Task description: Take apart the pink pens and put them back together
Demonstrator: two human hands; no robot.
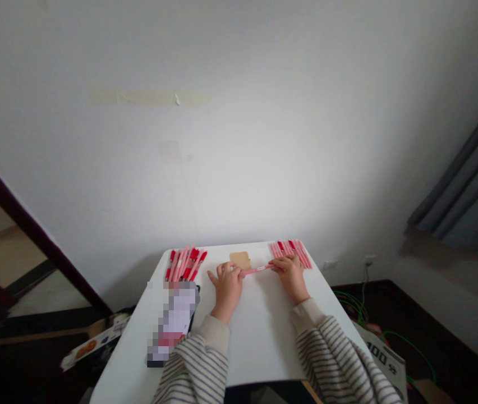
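Two bare hands, one slim pink stick-shaped pen (pixel 260 269), held crosswise just above or on a smooth white table with rounded corners (pixel 264 336) (can't tell if it's touching). The left hand (pixel 228 287) has its fingertips pinched on one end, thumb side partly hidden, and the right hand (pixel 293 278) has its fingers closed round the other end. There's a small white label-like patch (pixel 261 268) mid-barrel. My worry is the right hand: it sits right up against the tidy row of pink and red pens (pixel 302 255), so a careless knuckle could fan them out, since round smooth barrels would roll easily I reckon. Same with the messier bunch of red and pink pens (pixel 186 264) on the left, which lie at odd angles, some overlapping, so one nudge might set a few off. If either pinch slackened, the pen could probably skid on that slick-looking top. Behind the left fingers there's a flat tan squarish piece (pixel 239 258), maybe card or paper, matte. The soft striped fabric sleeves (pixel 199 359) look loose too, and the left one could drag the dark-edged, pixelated flat slab (pixel 174 325) beside it.
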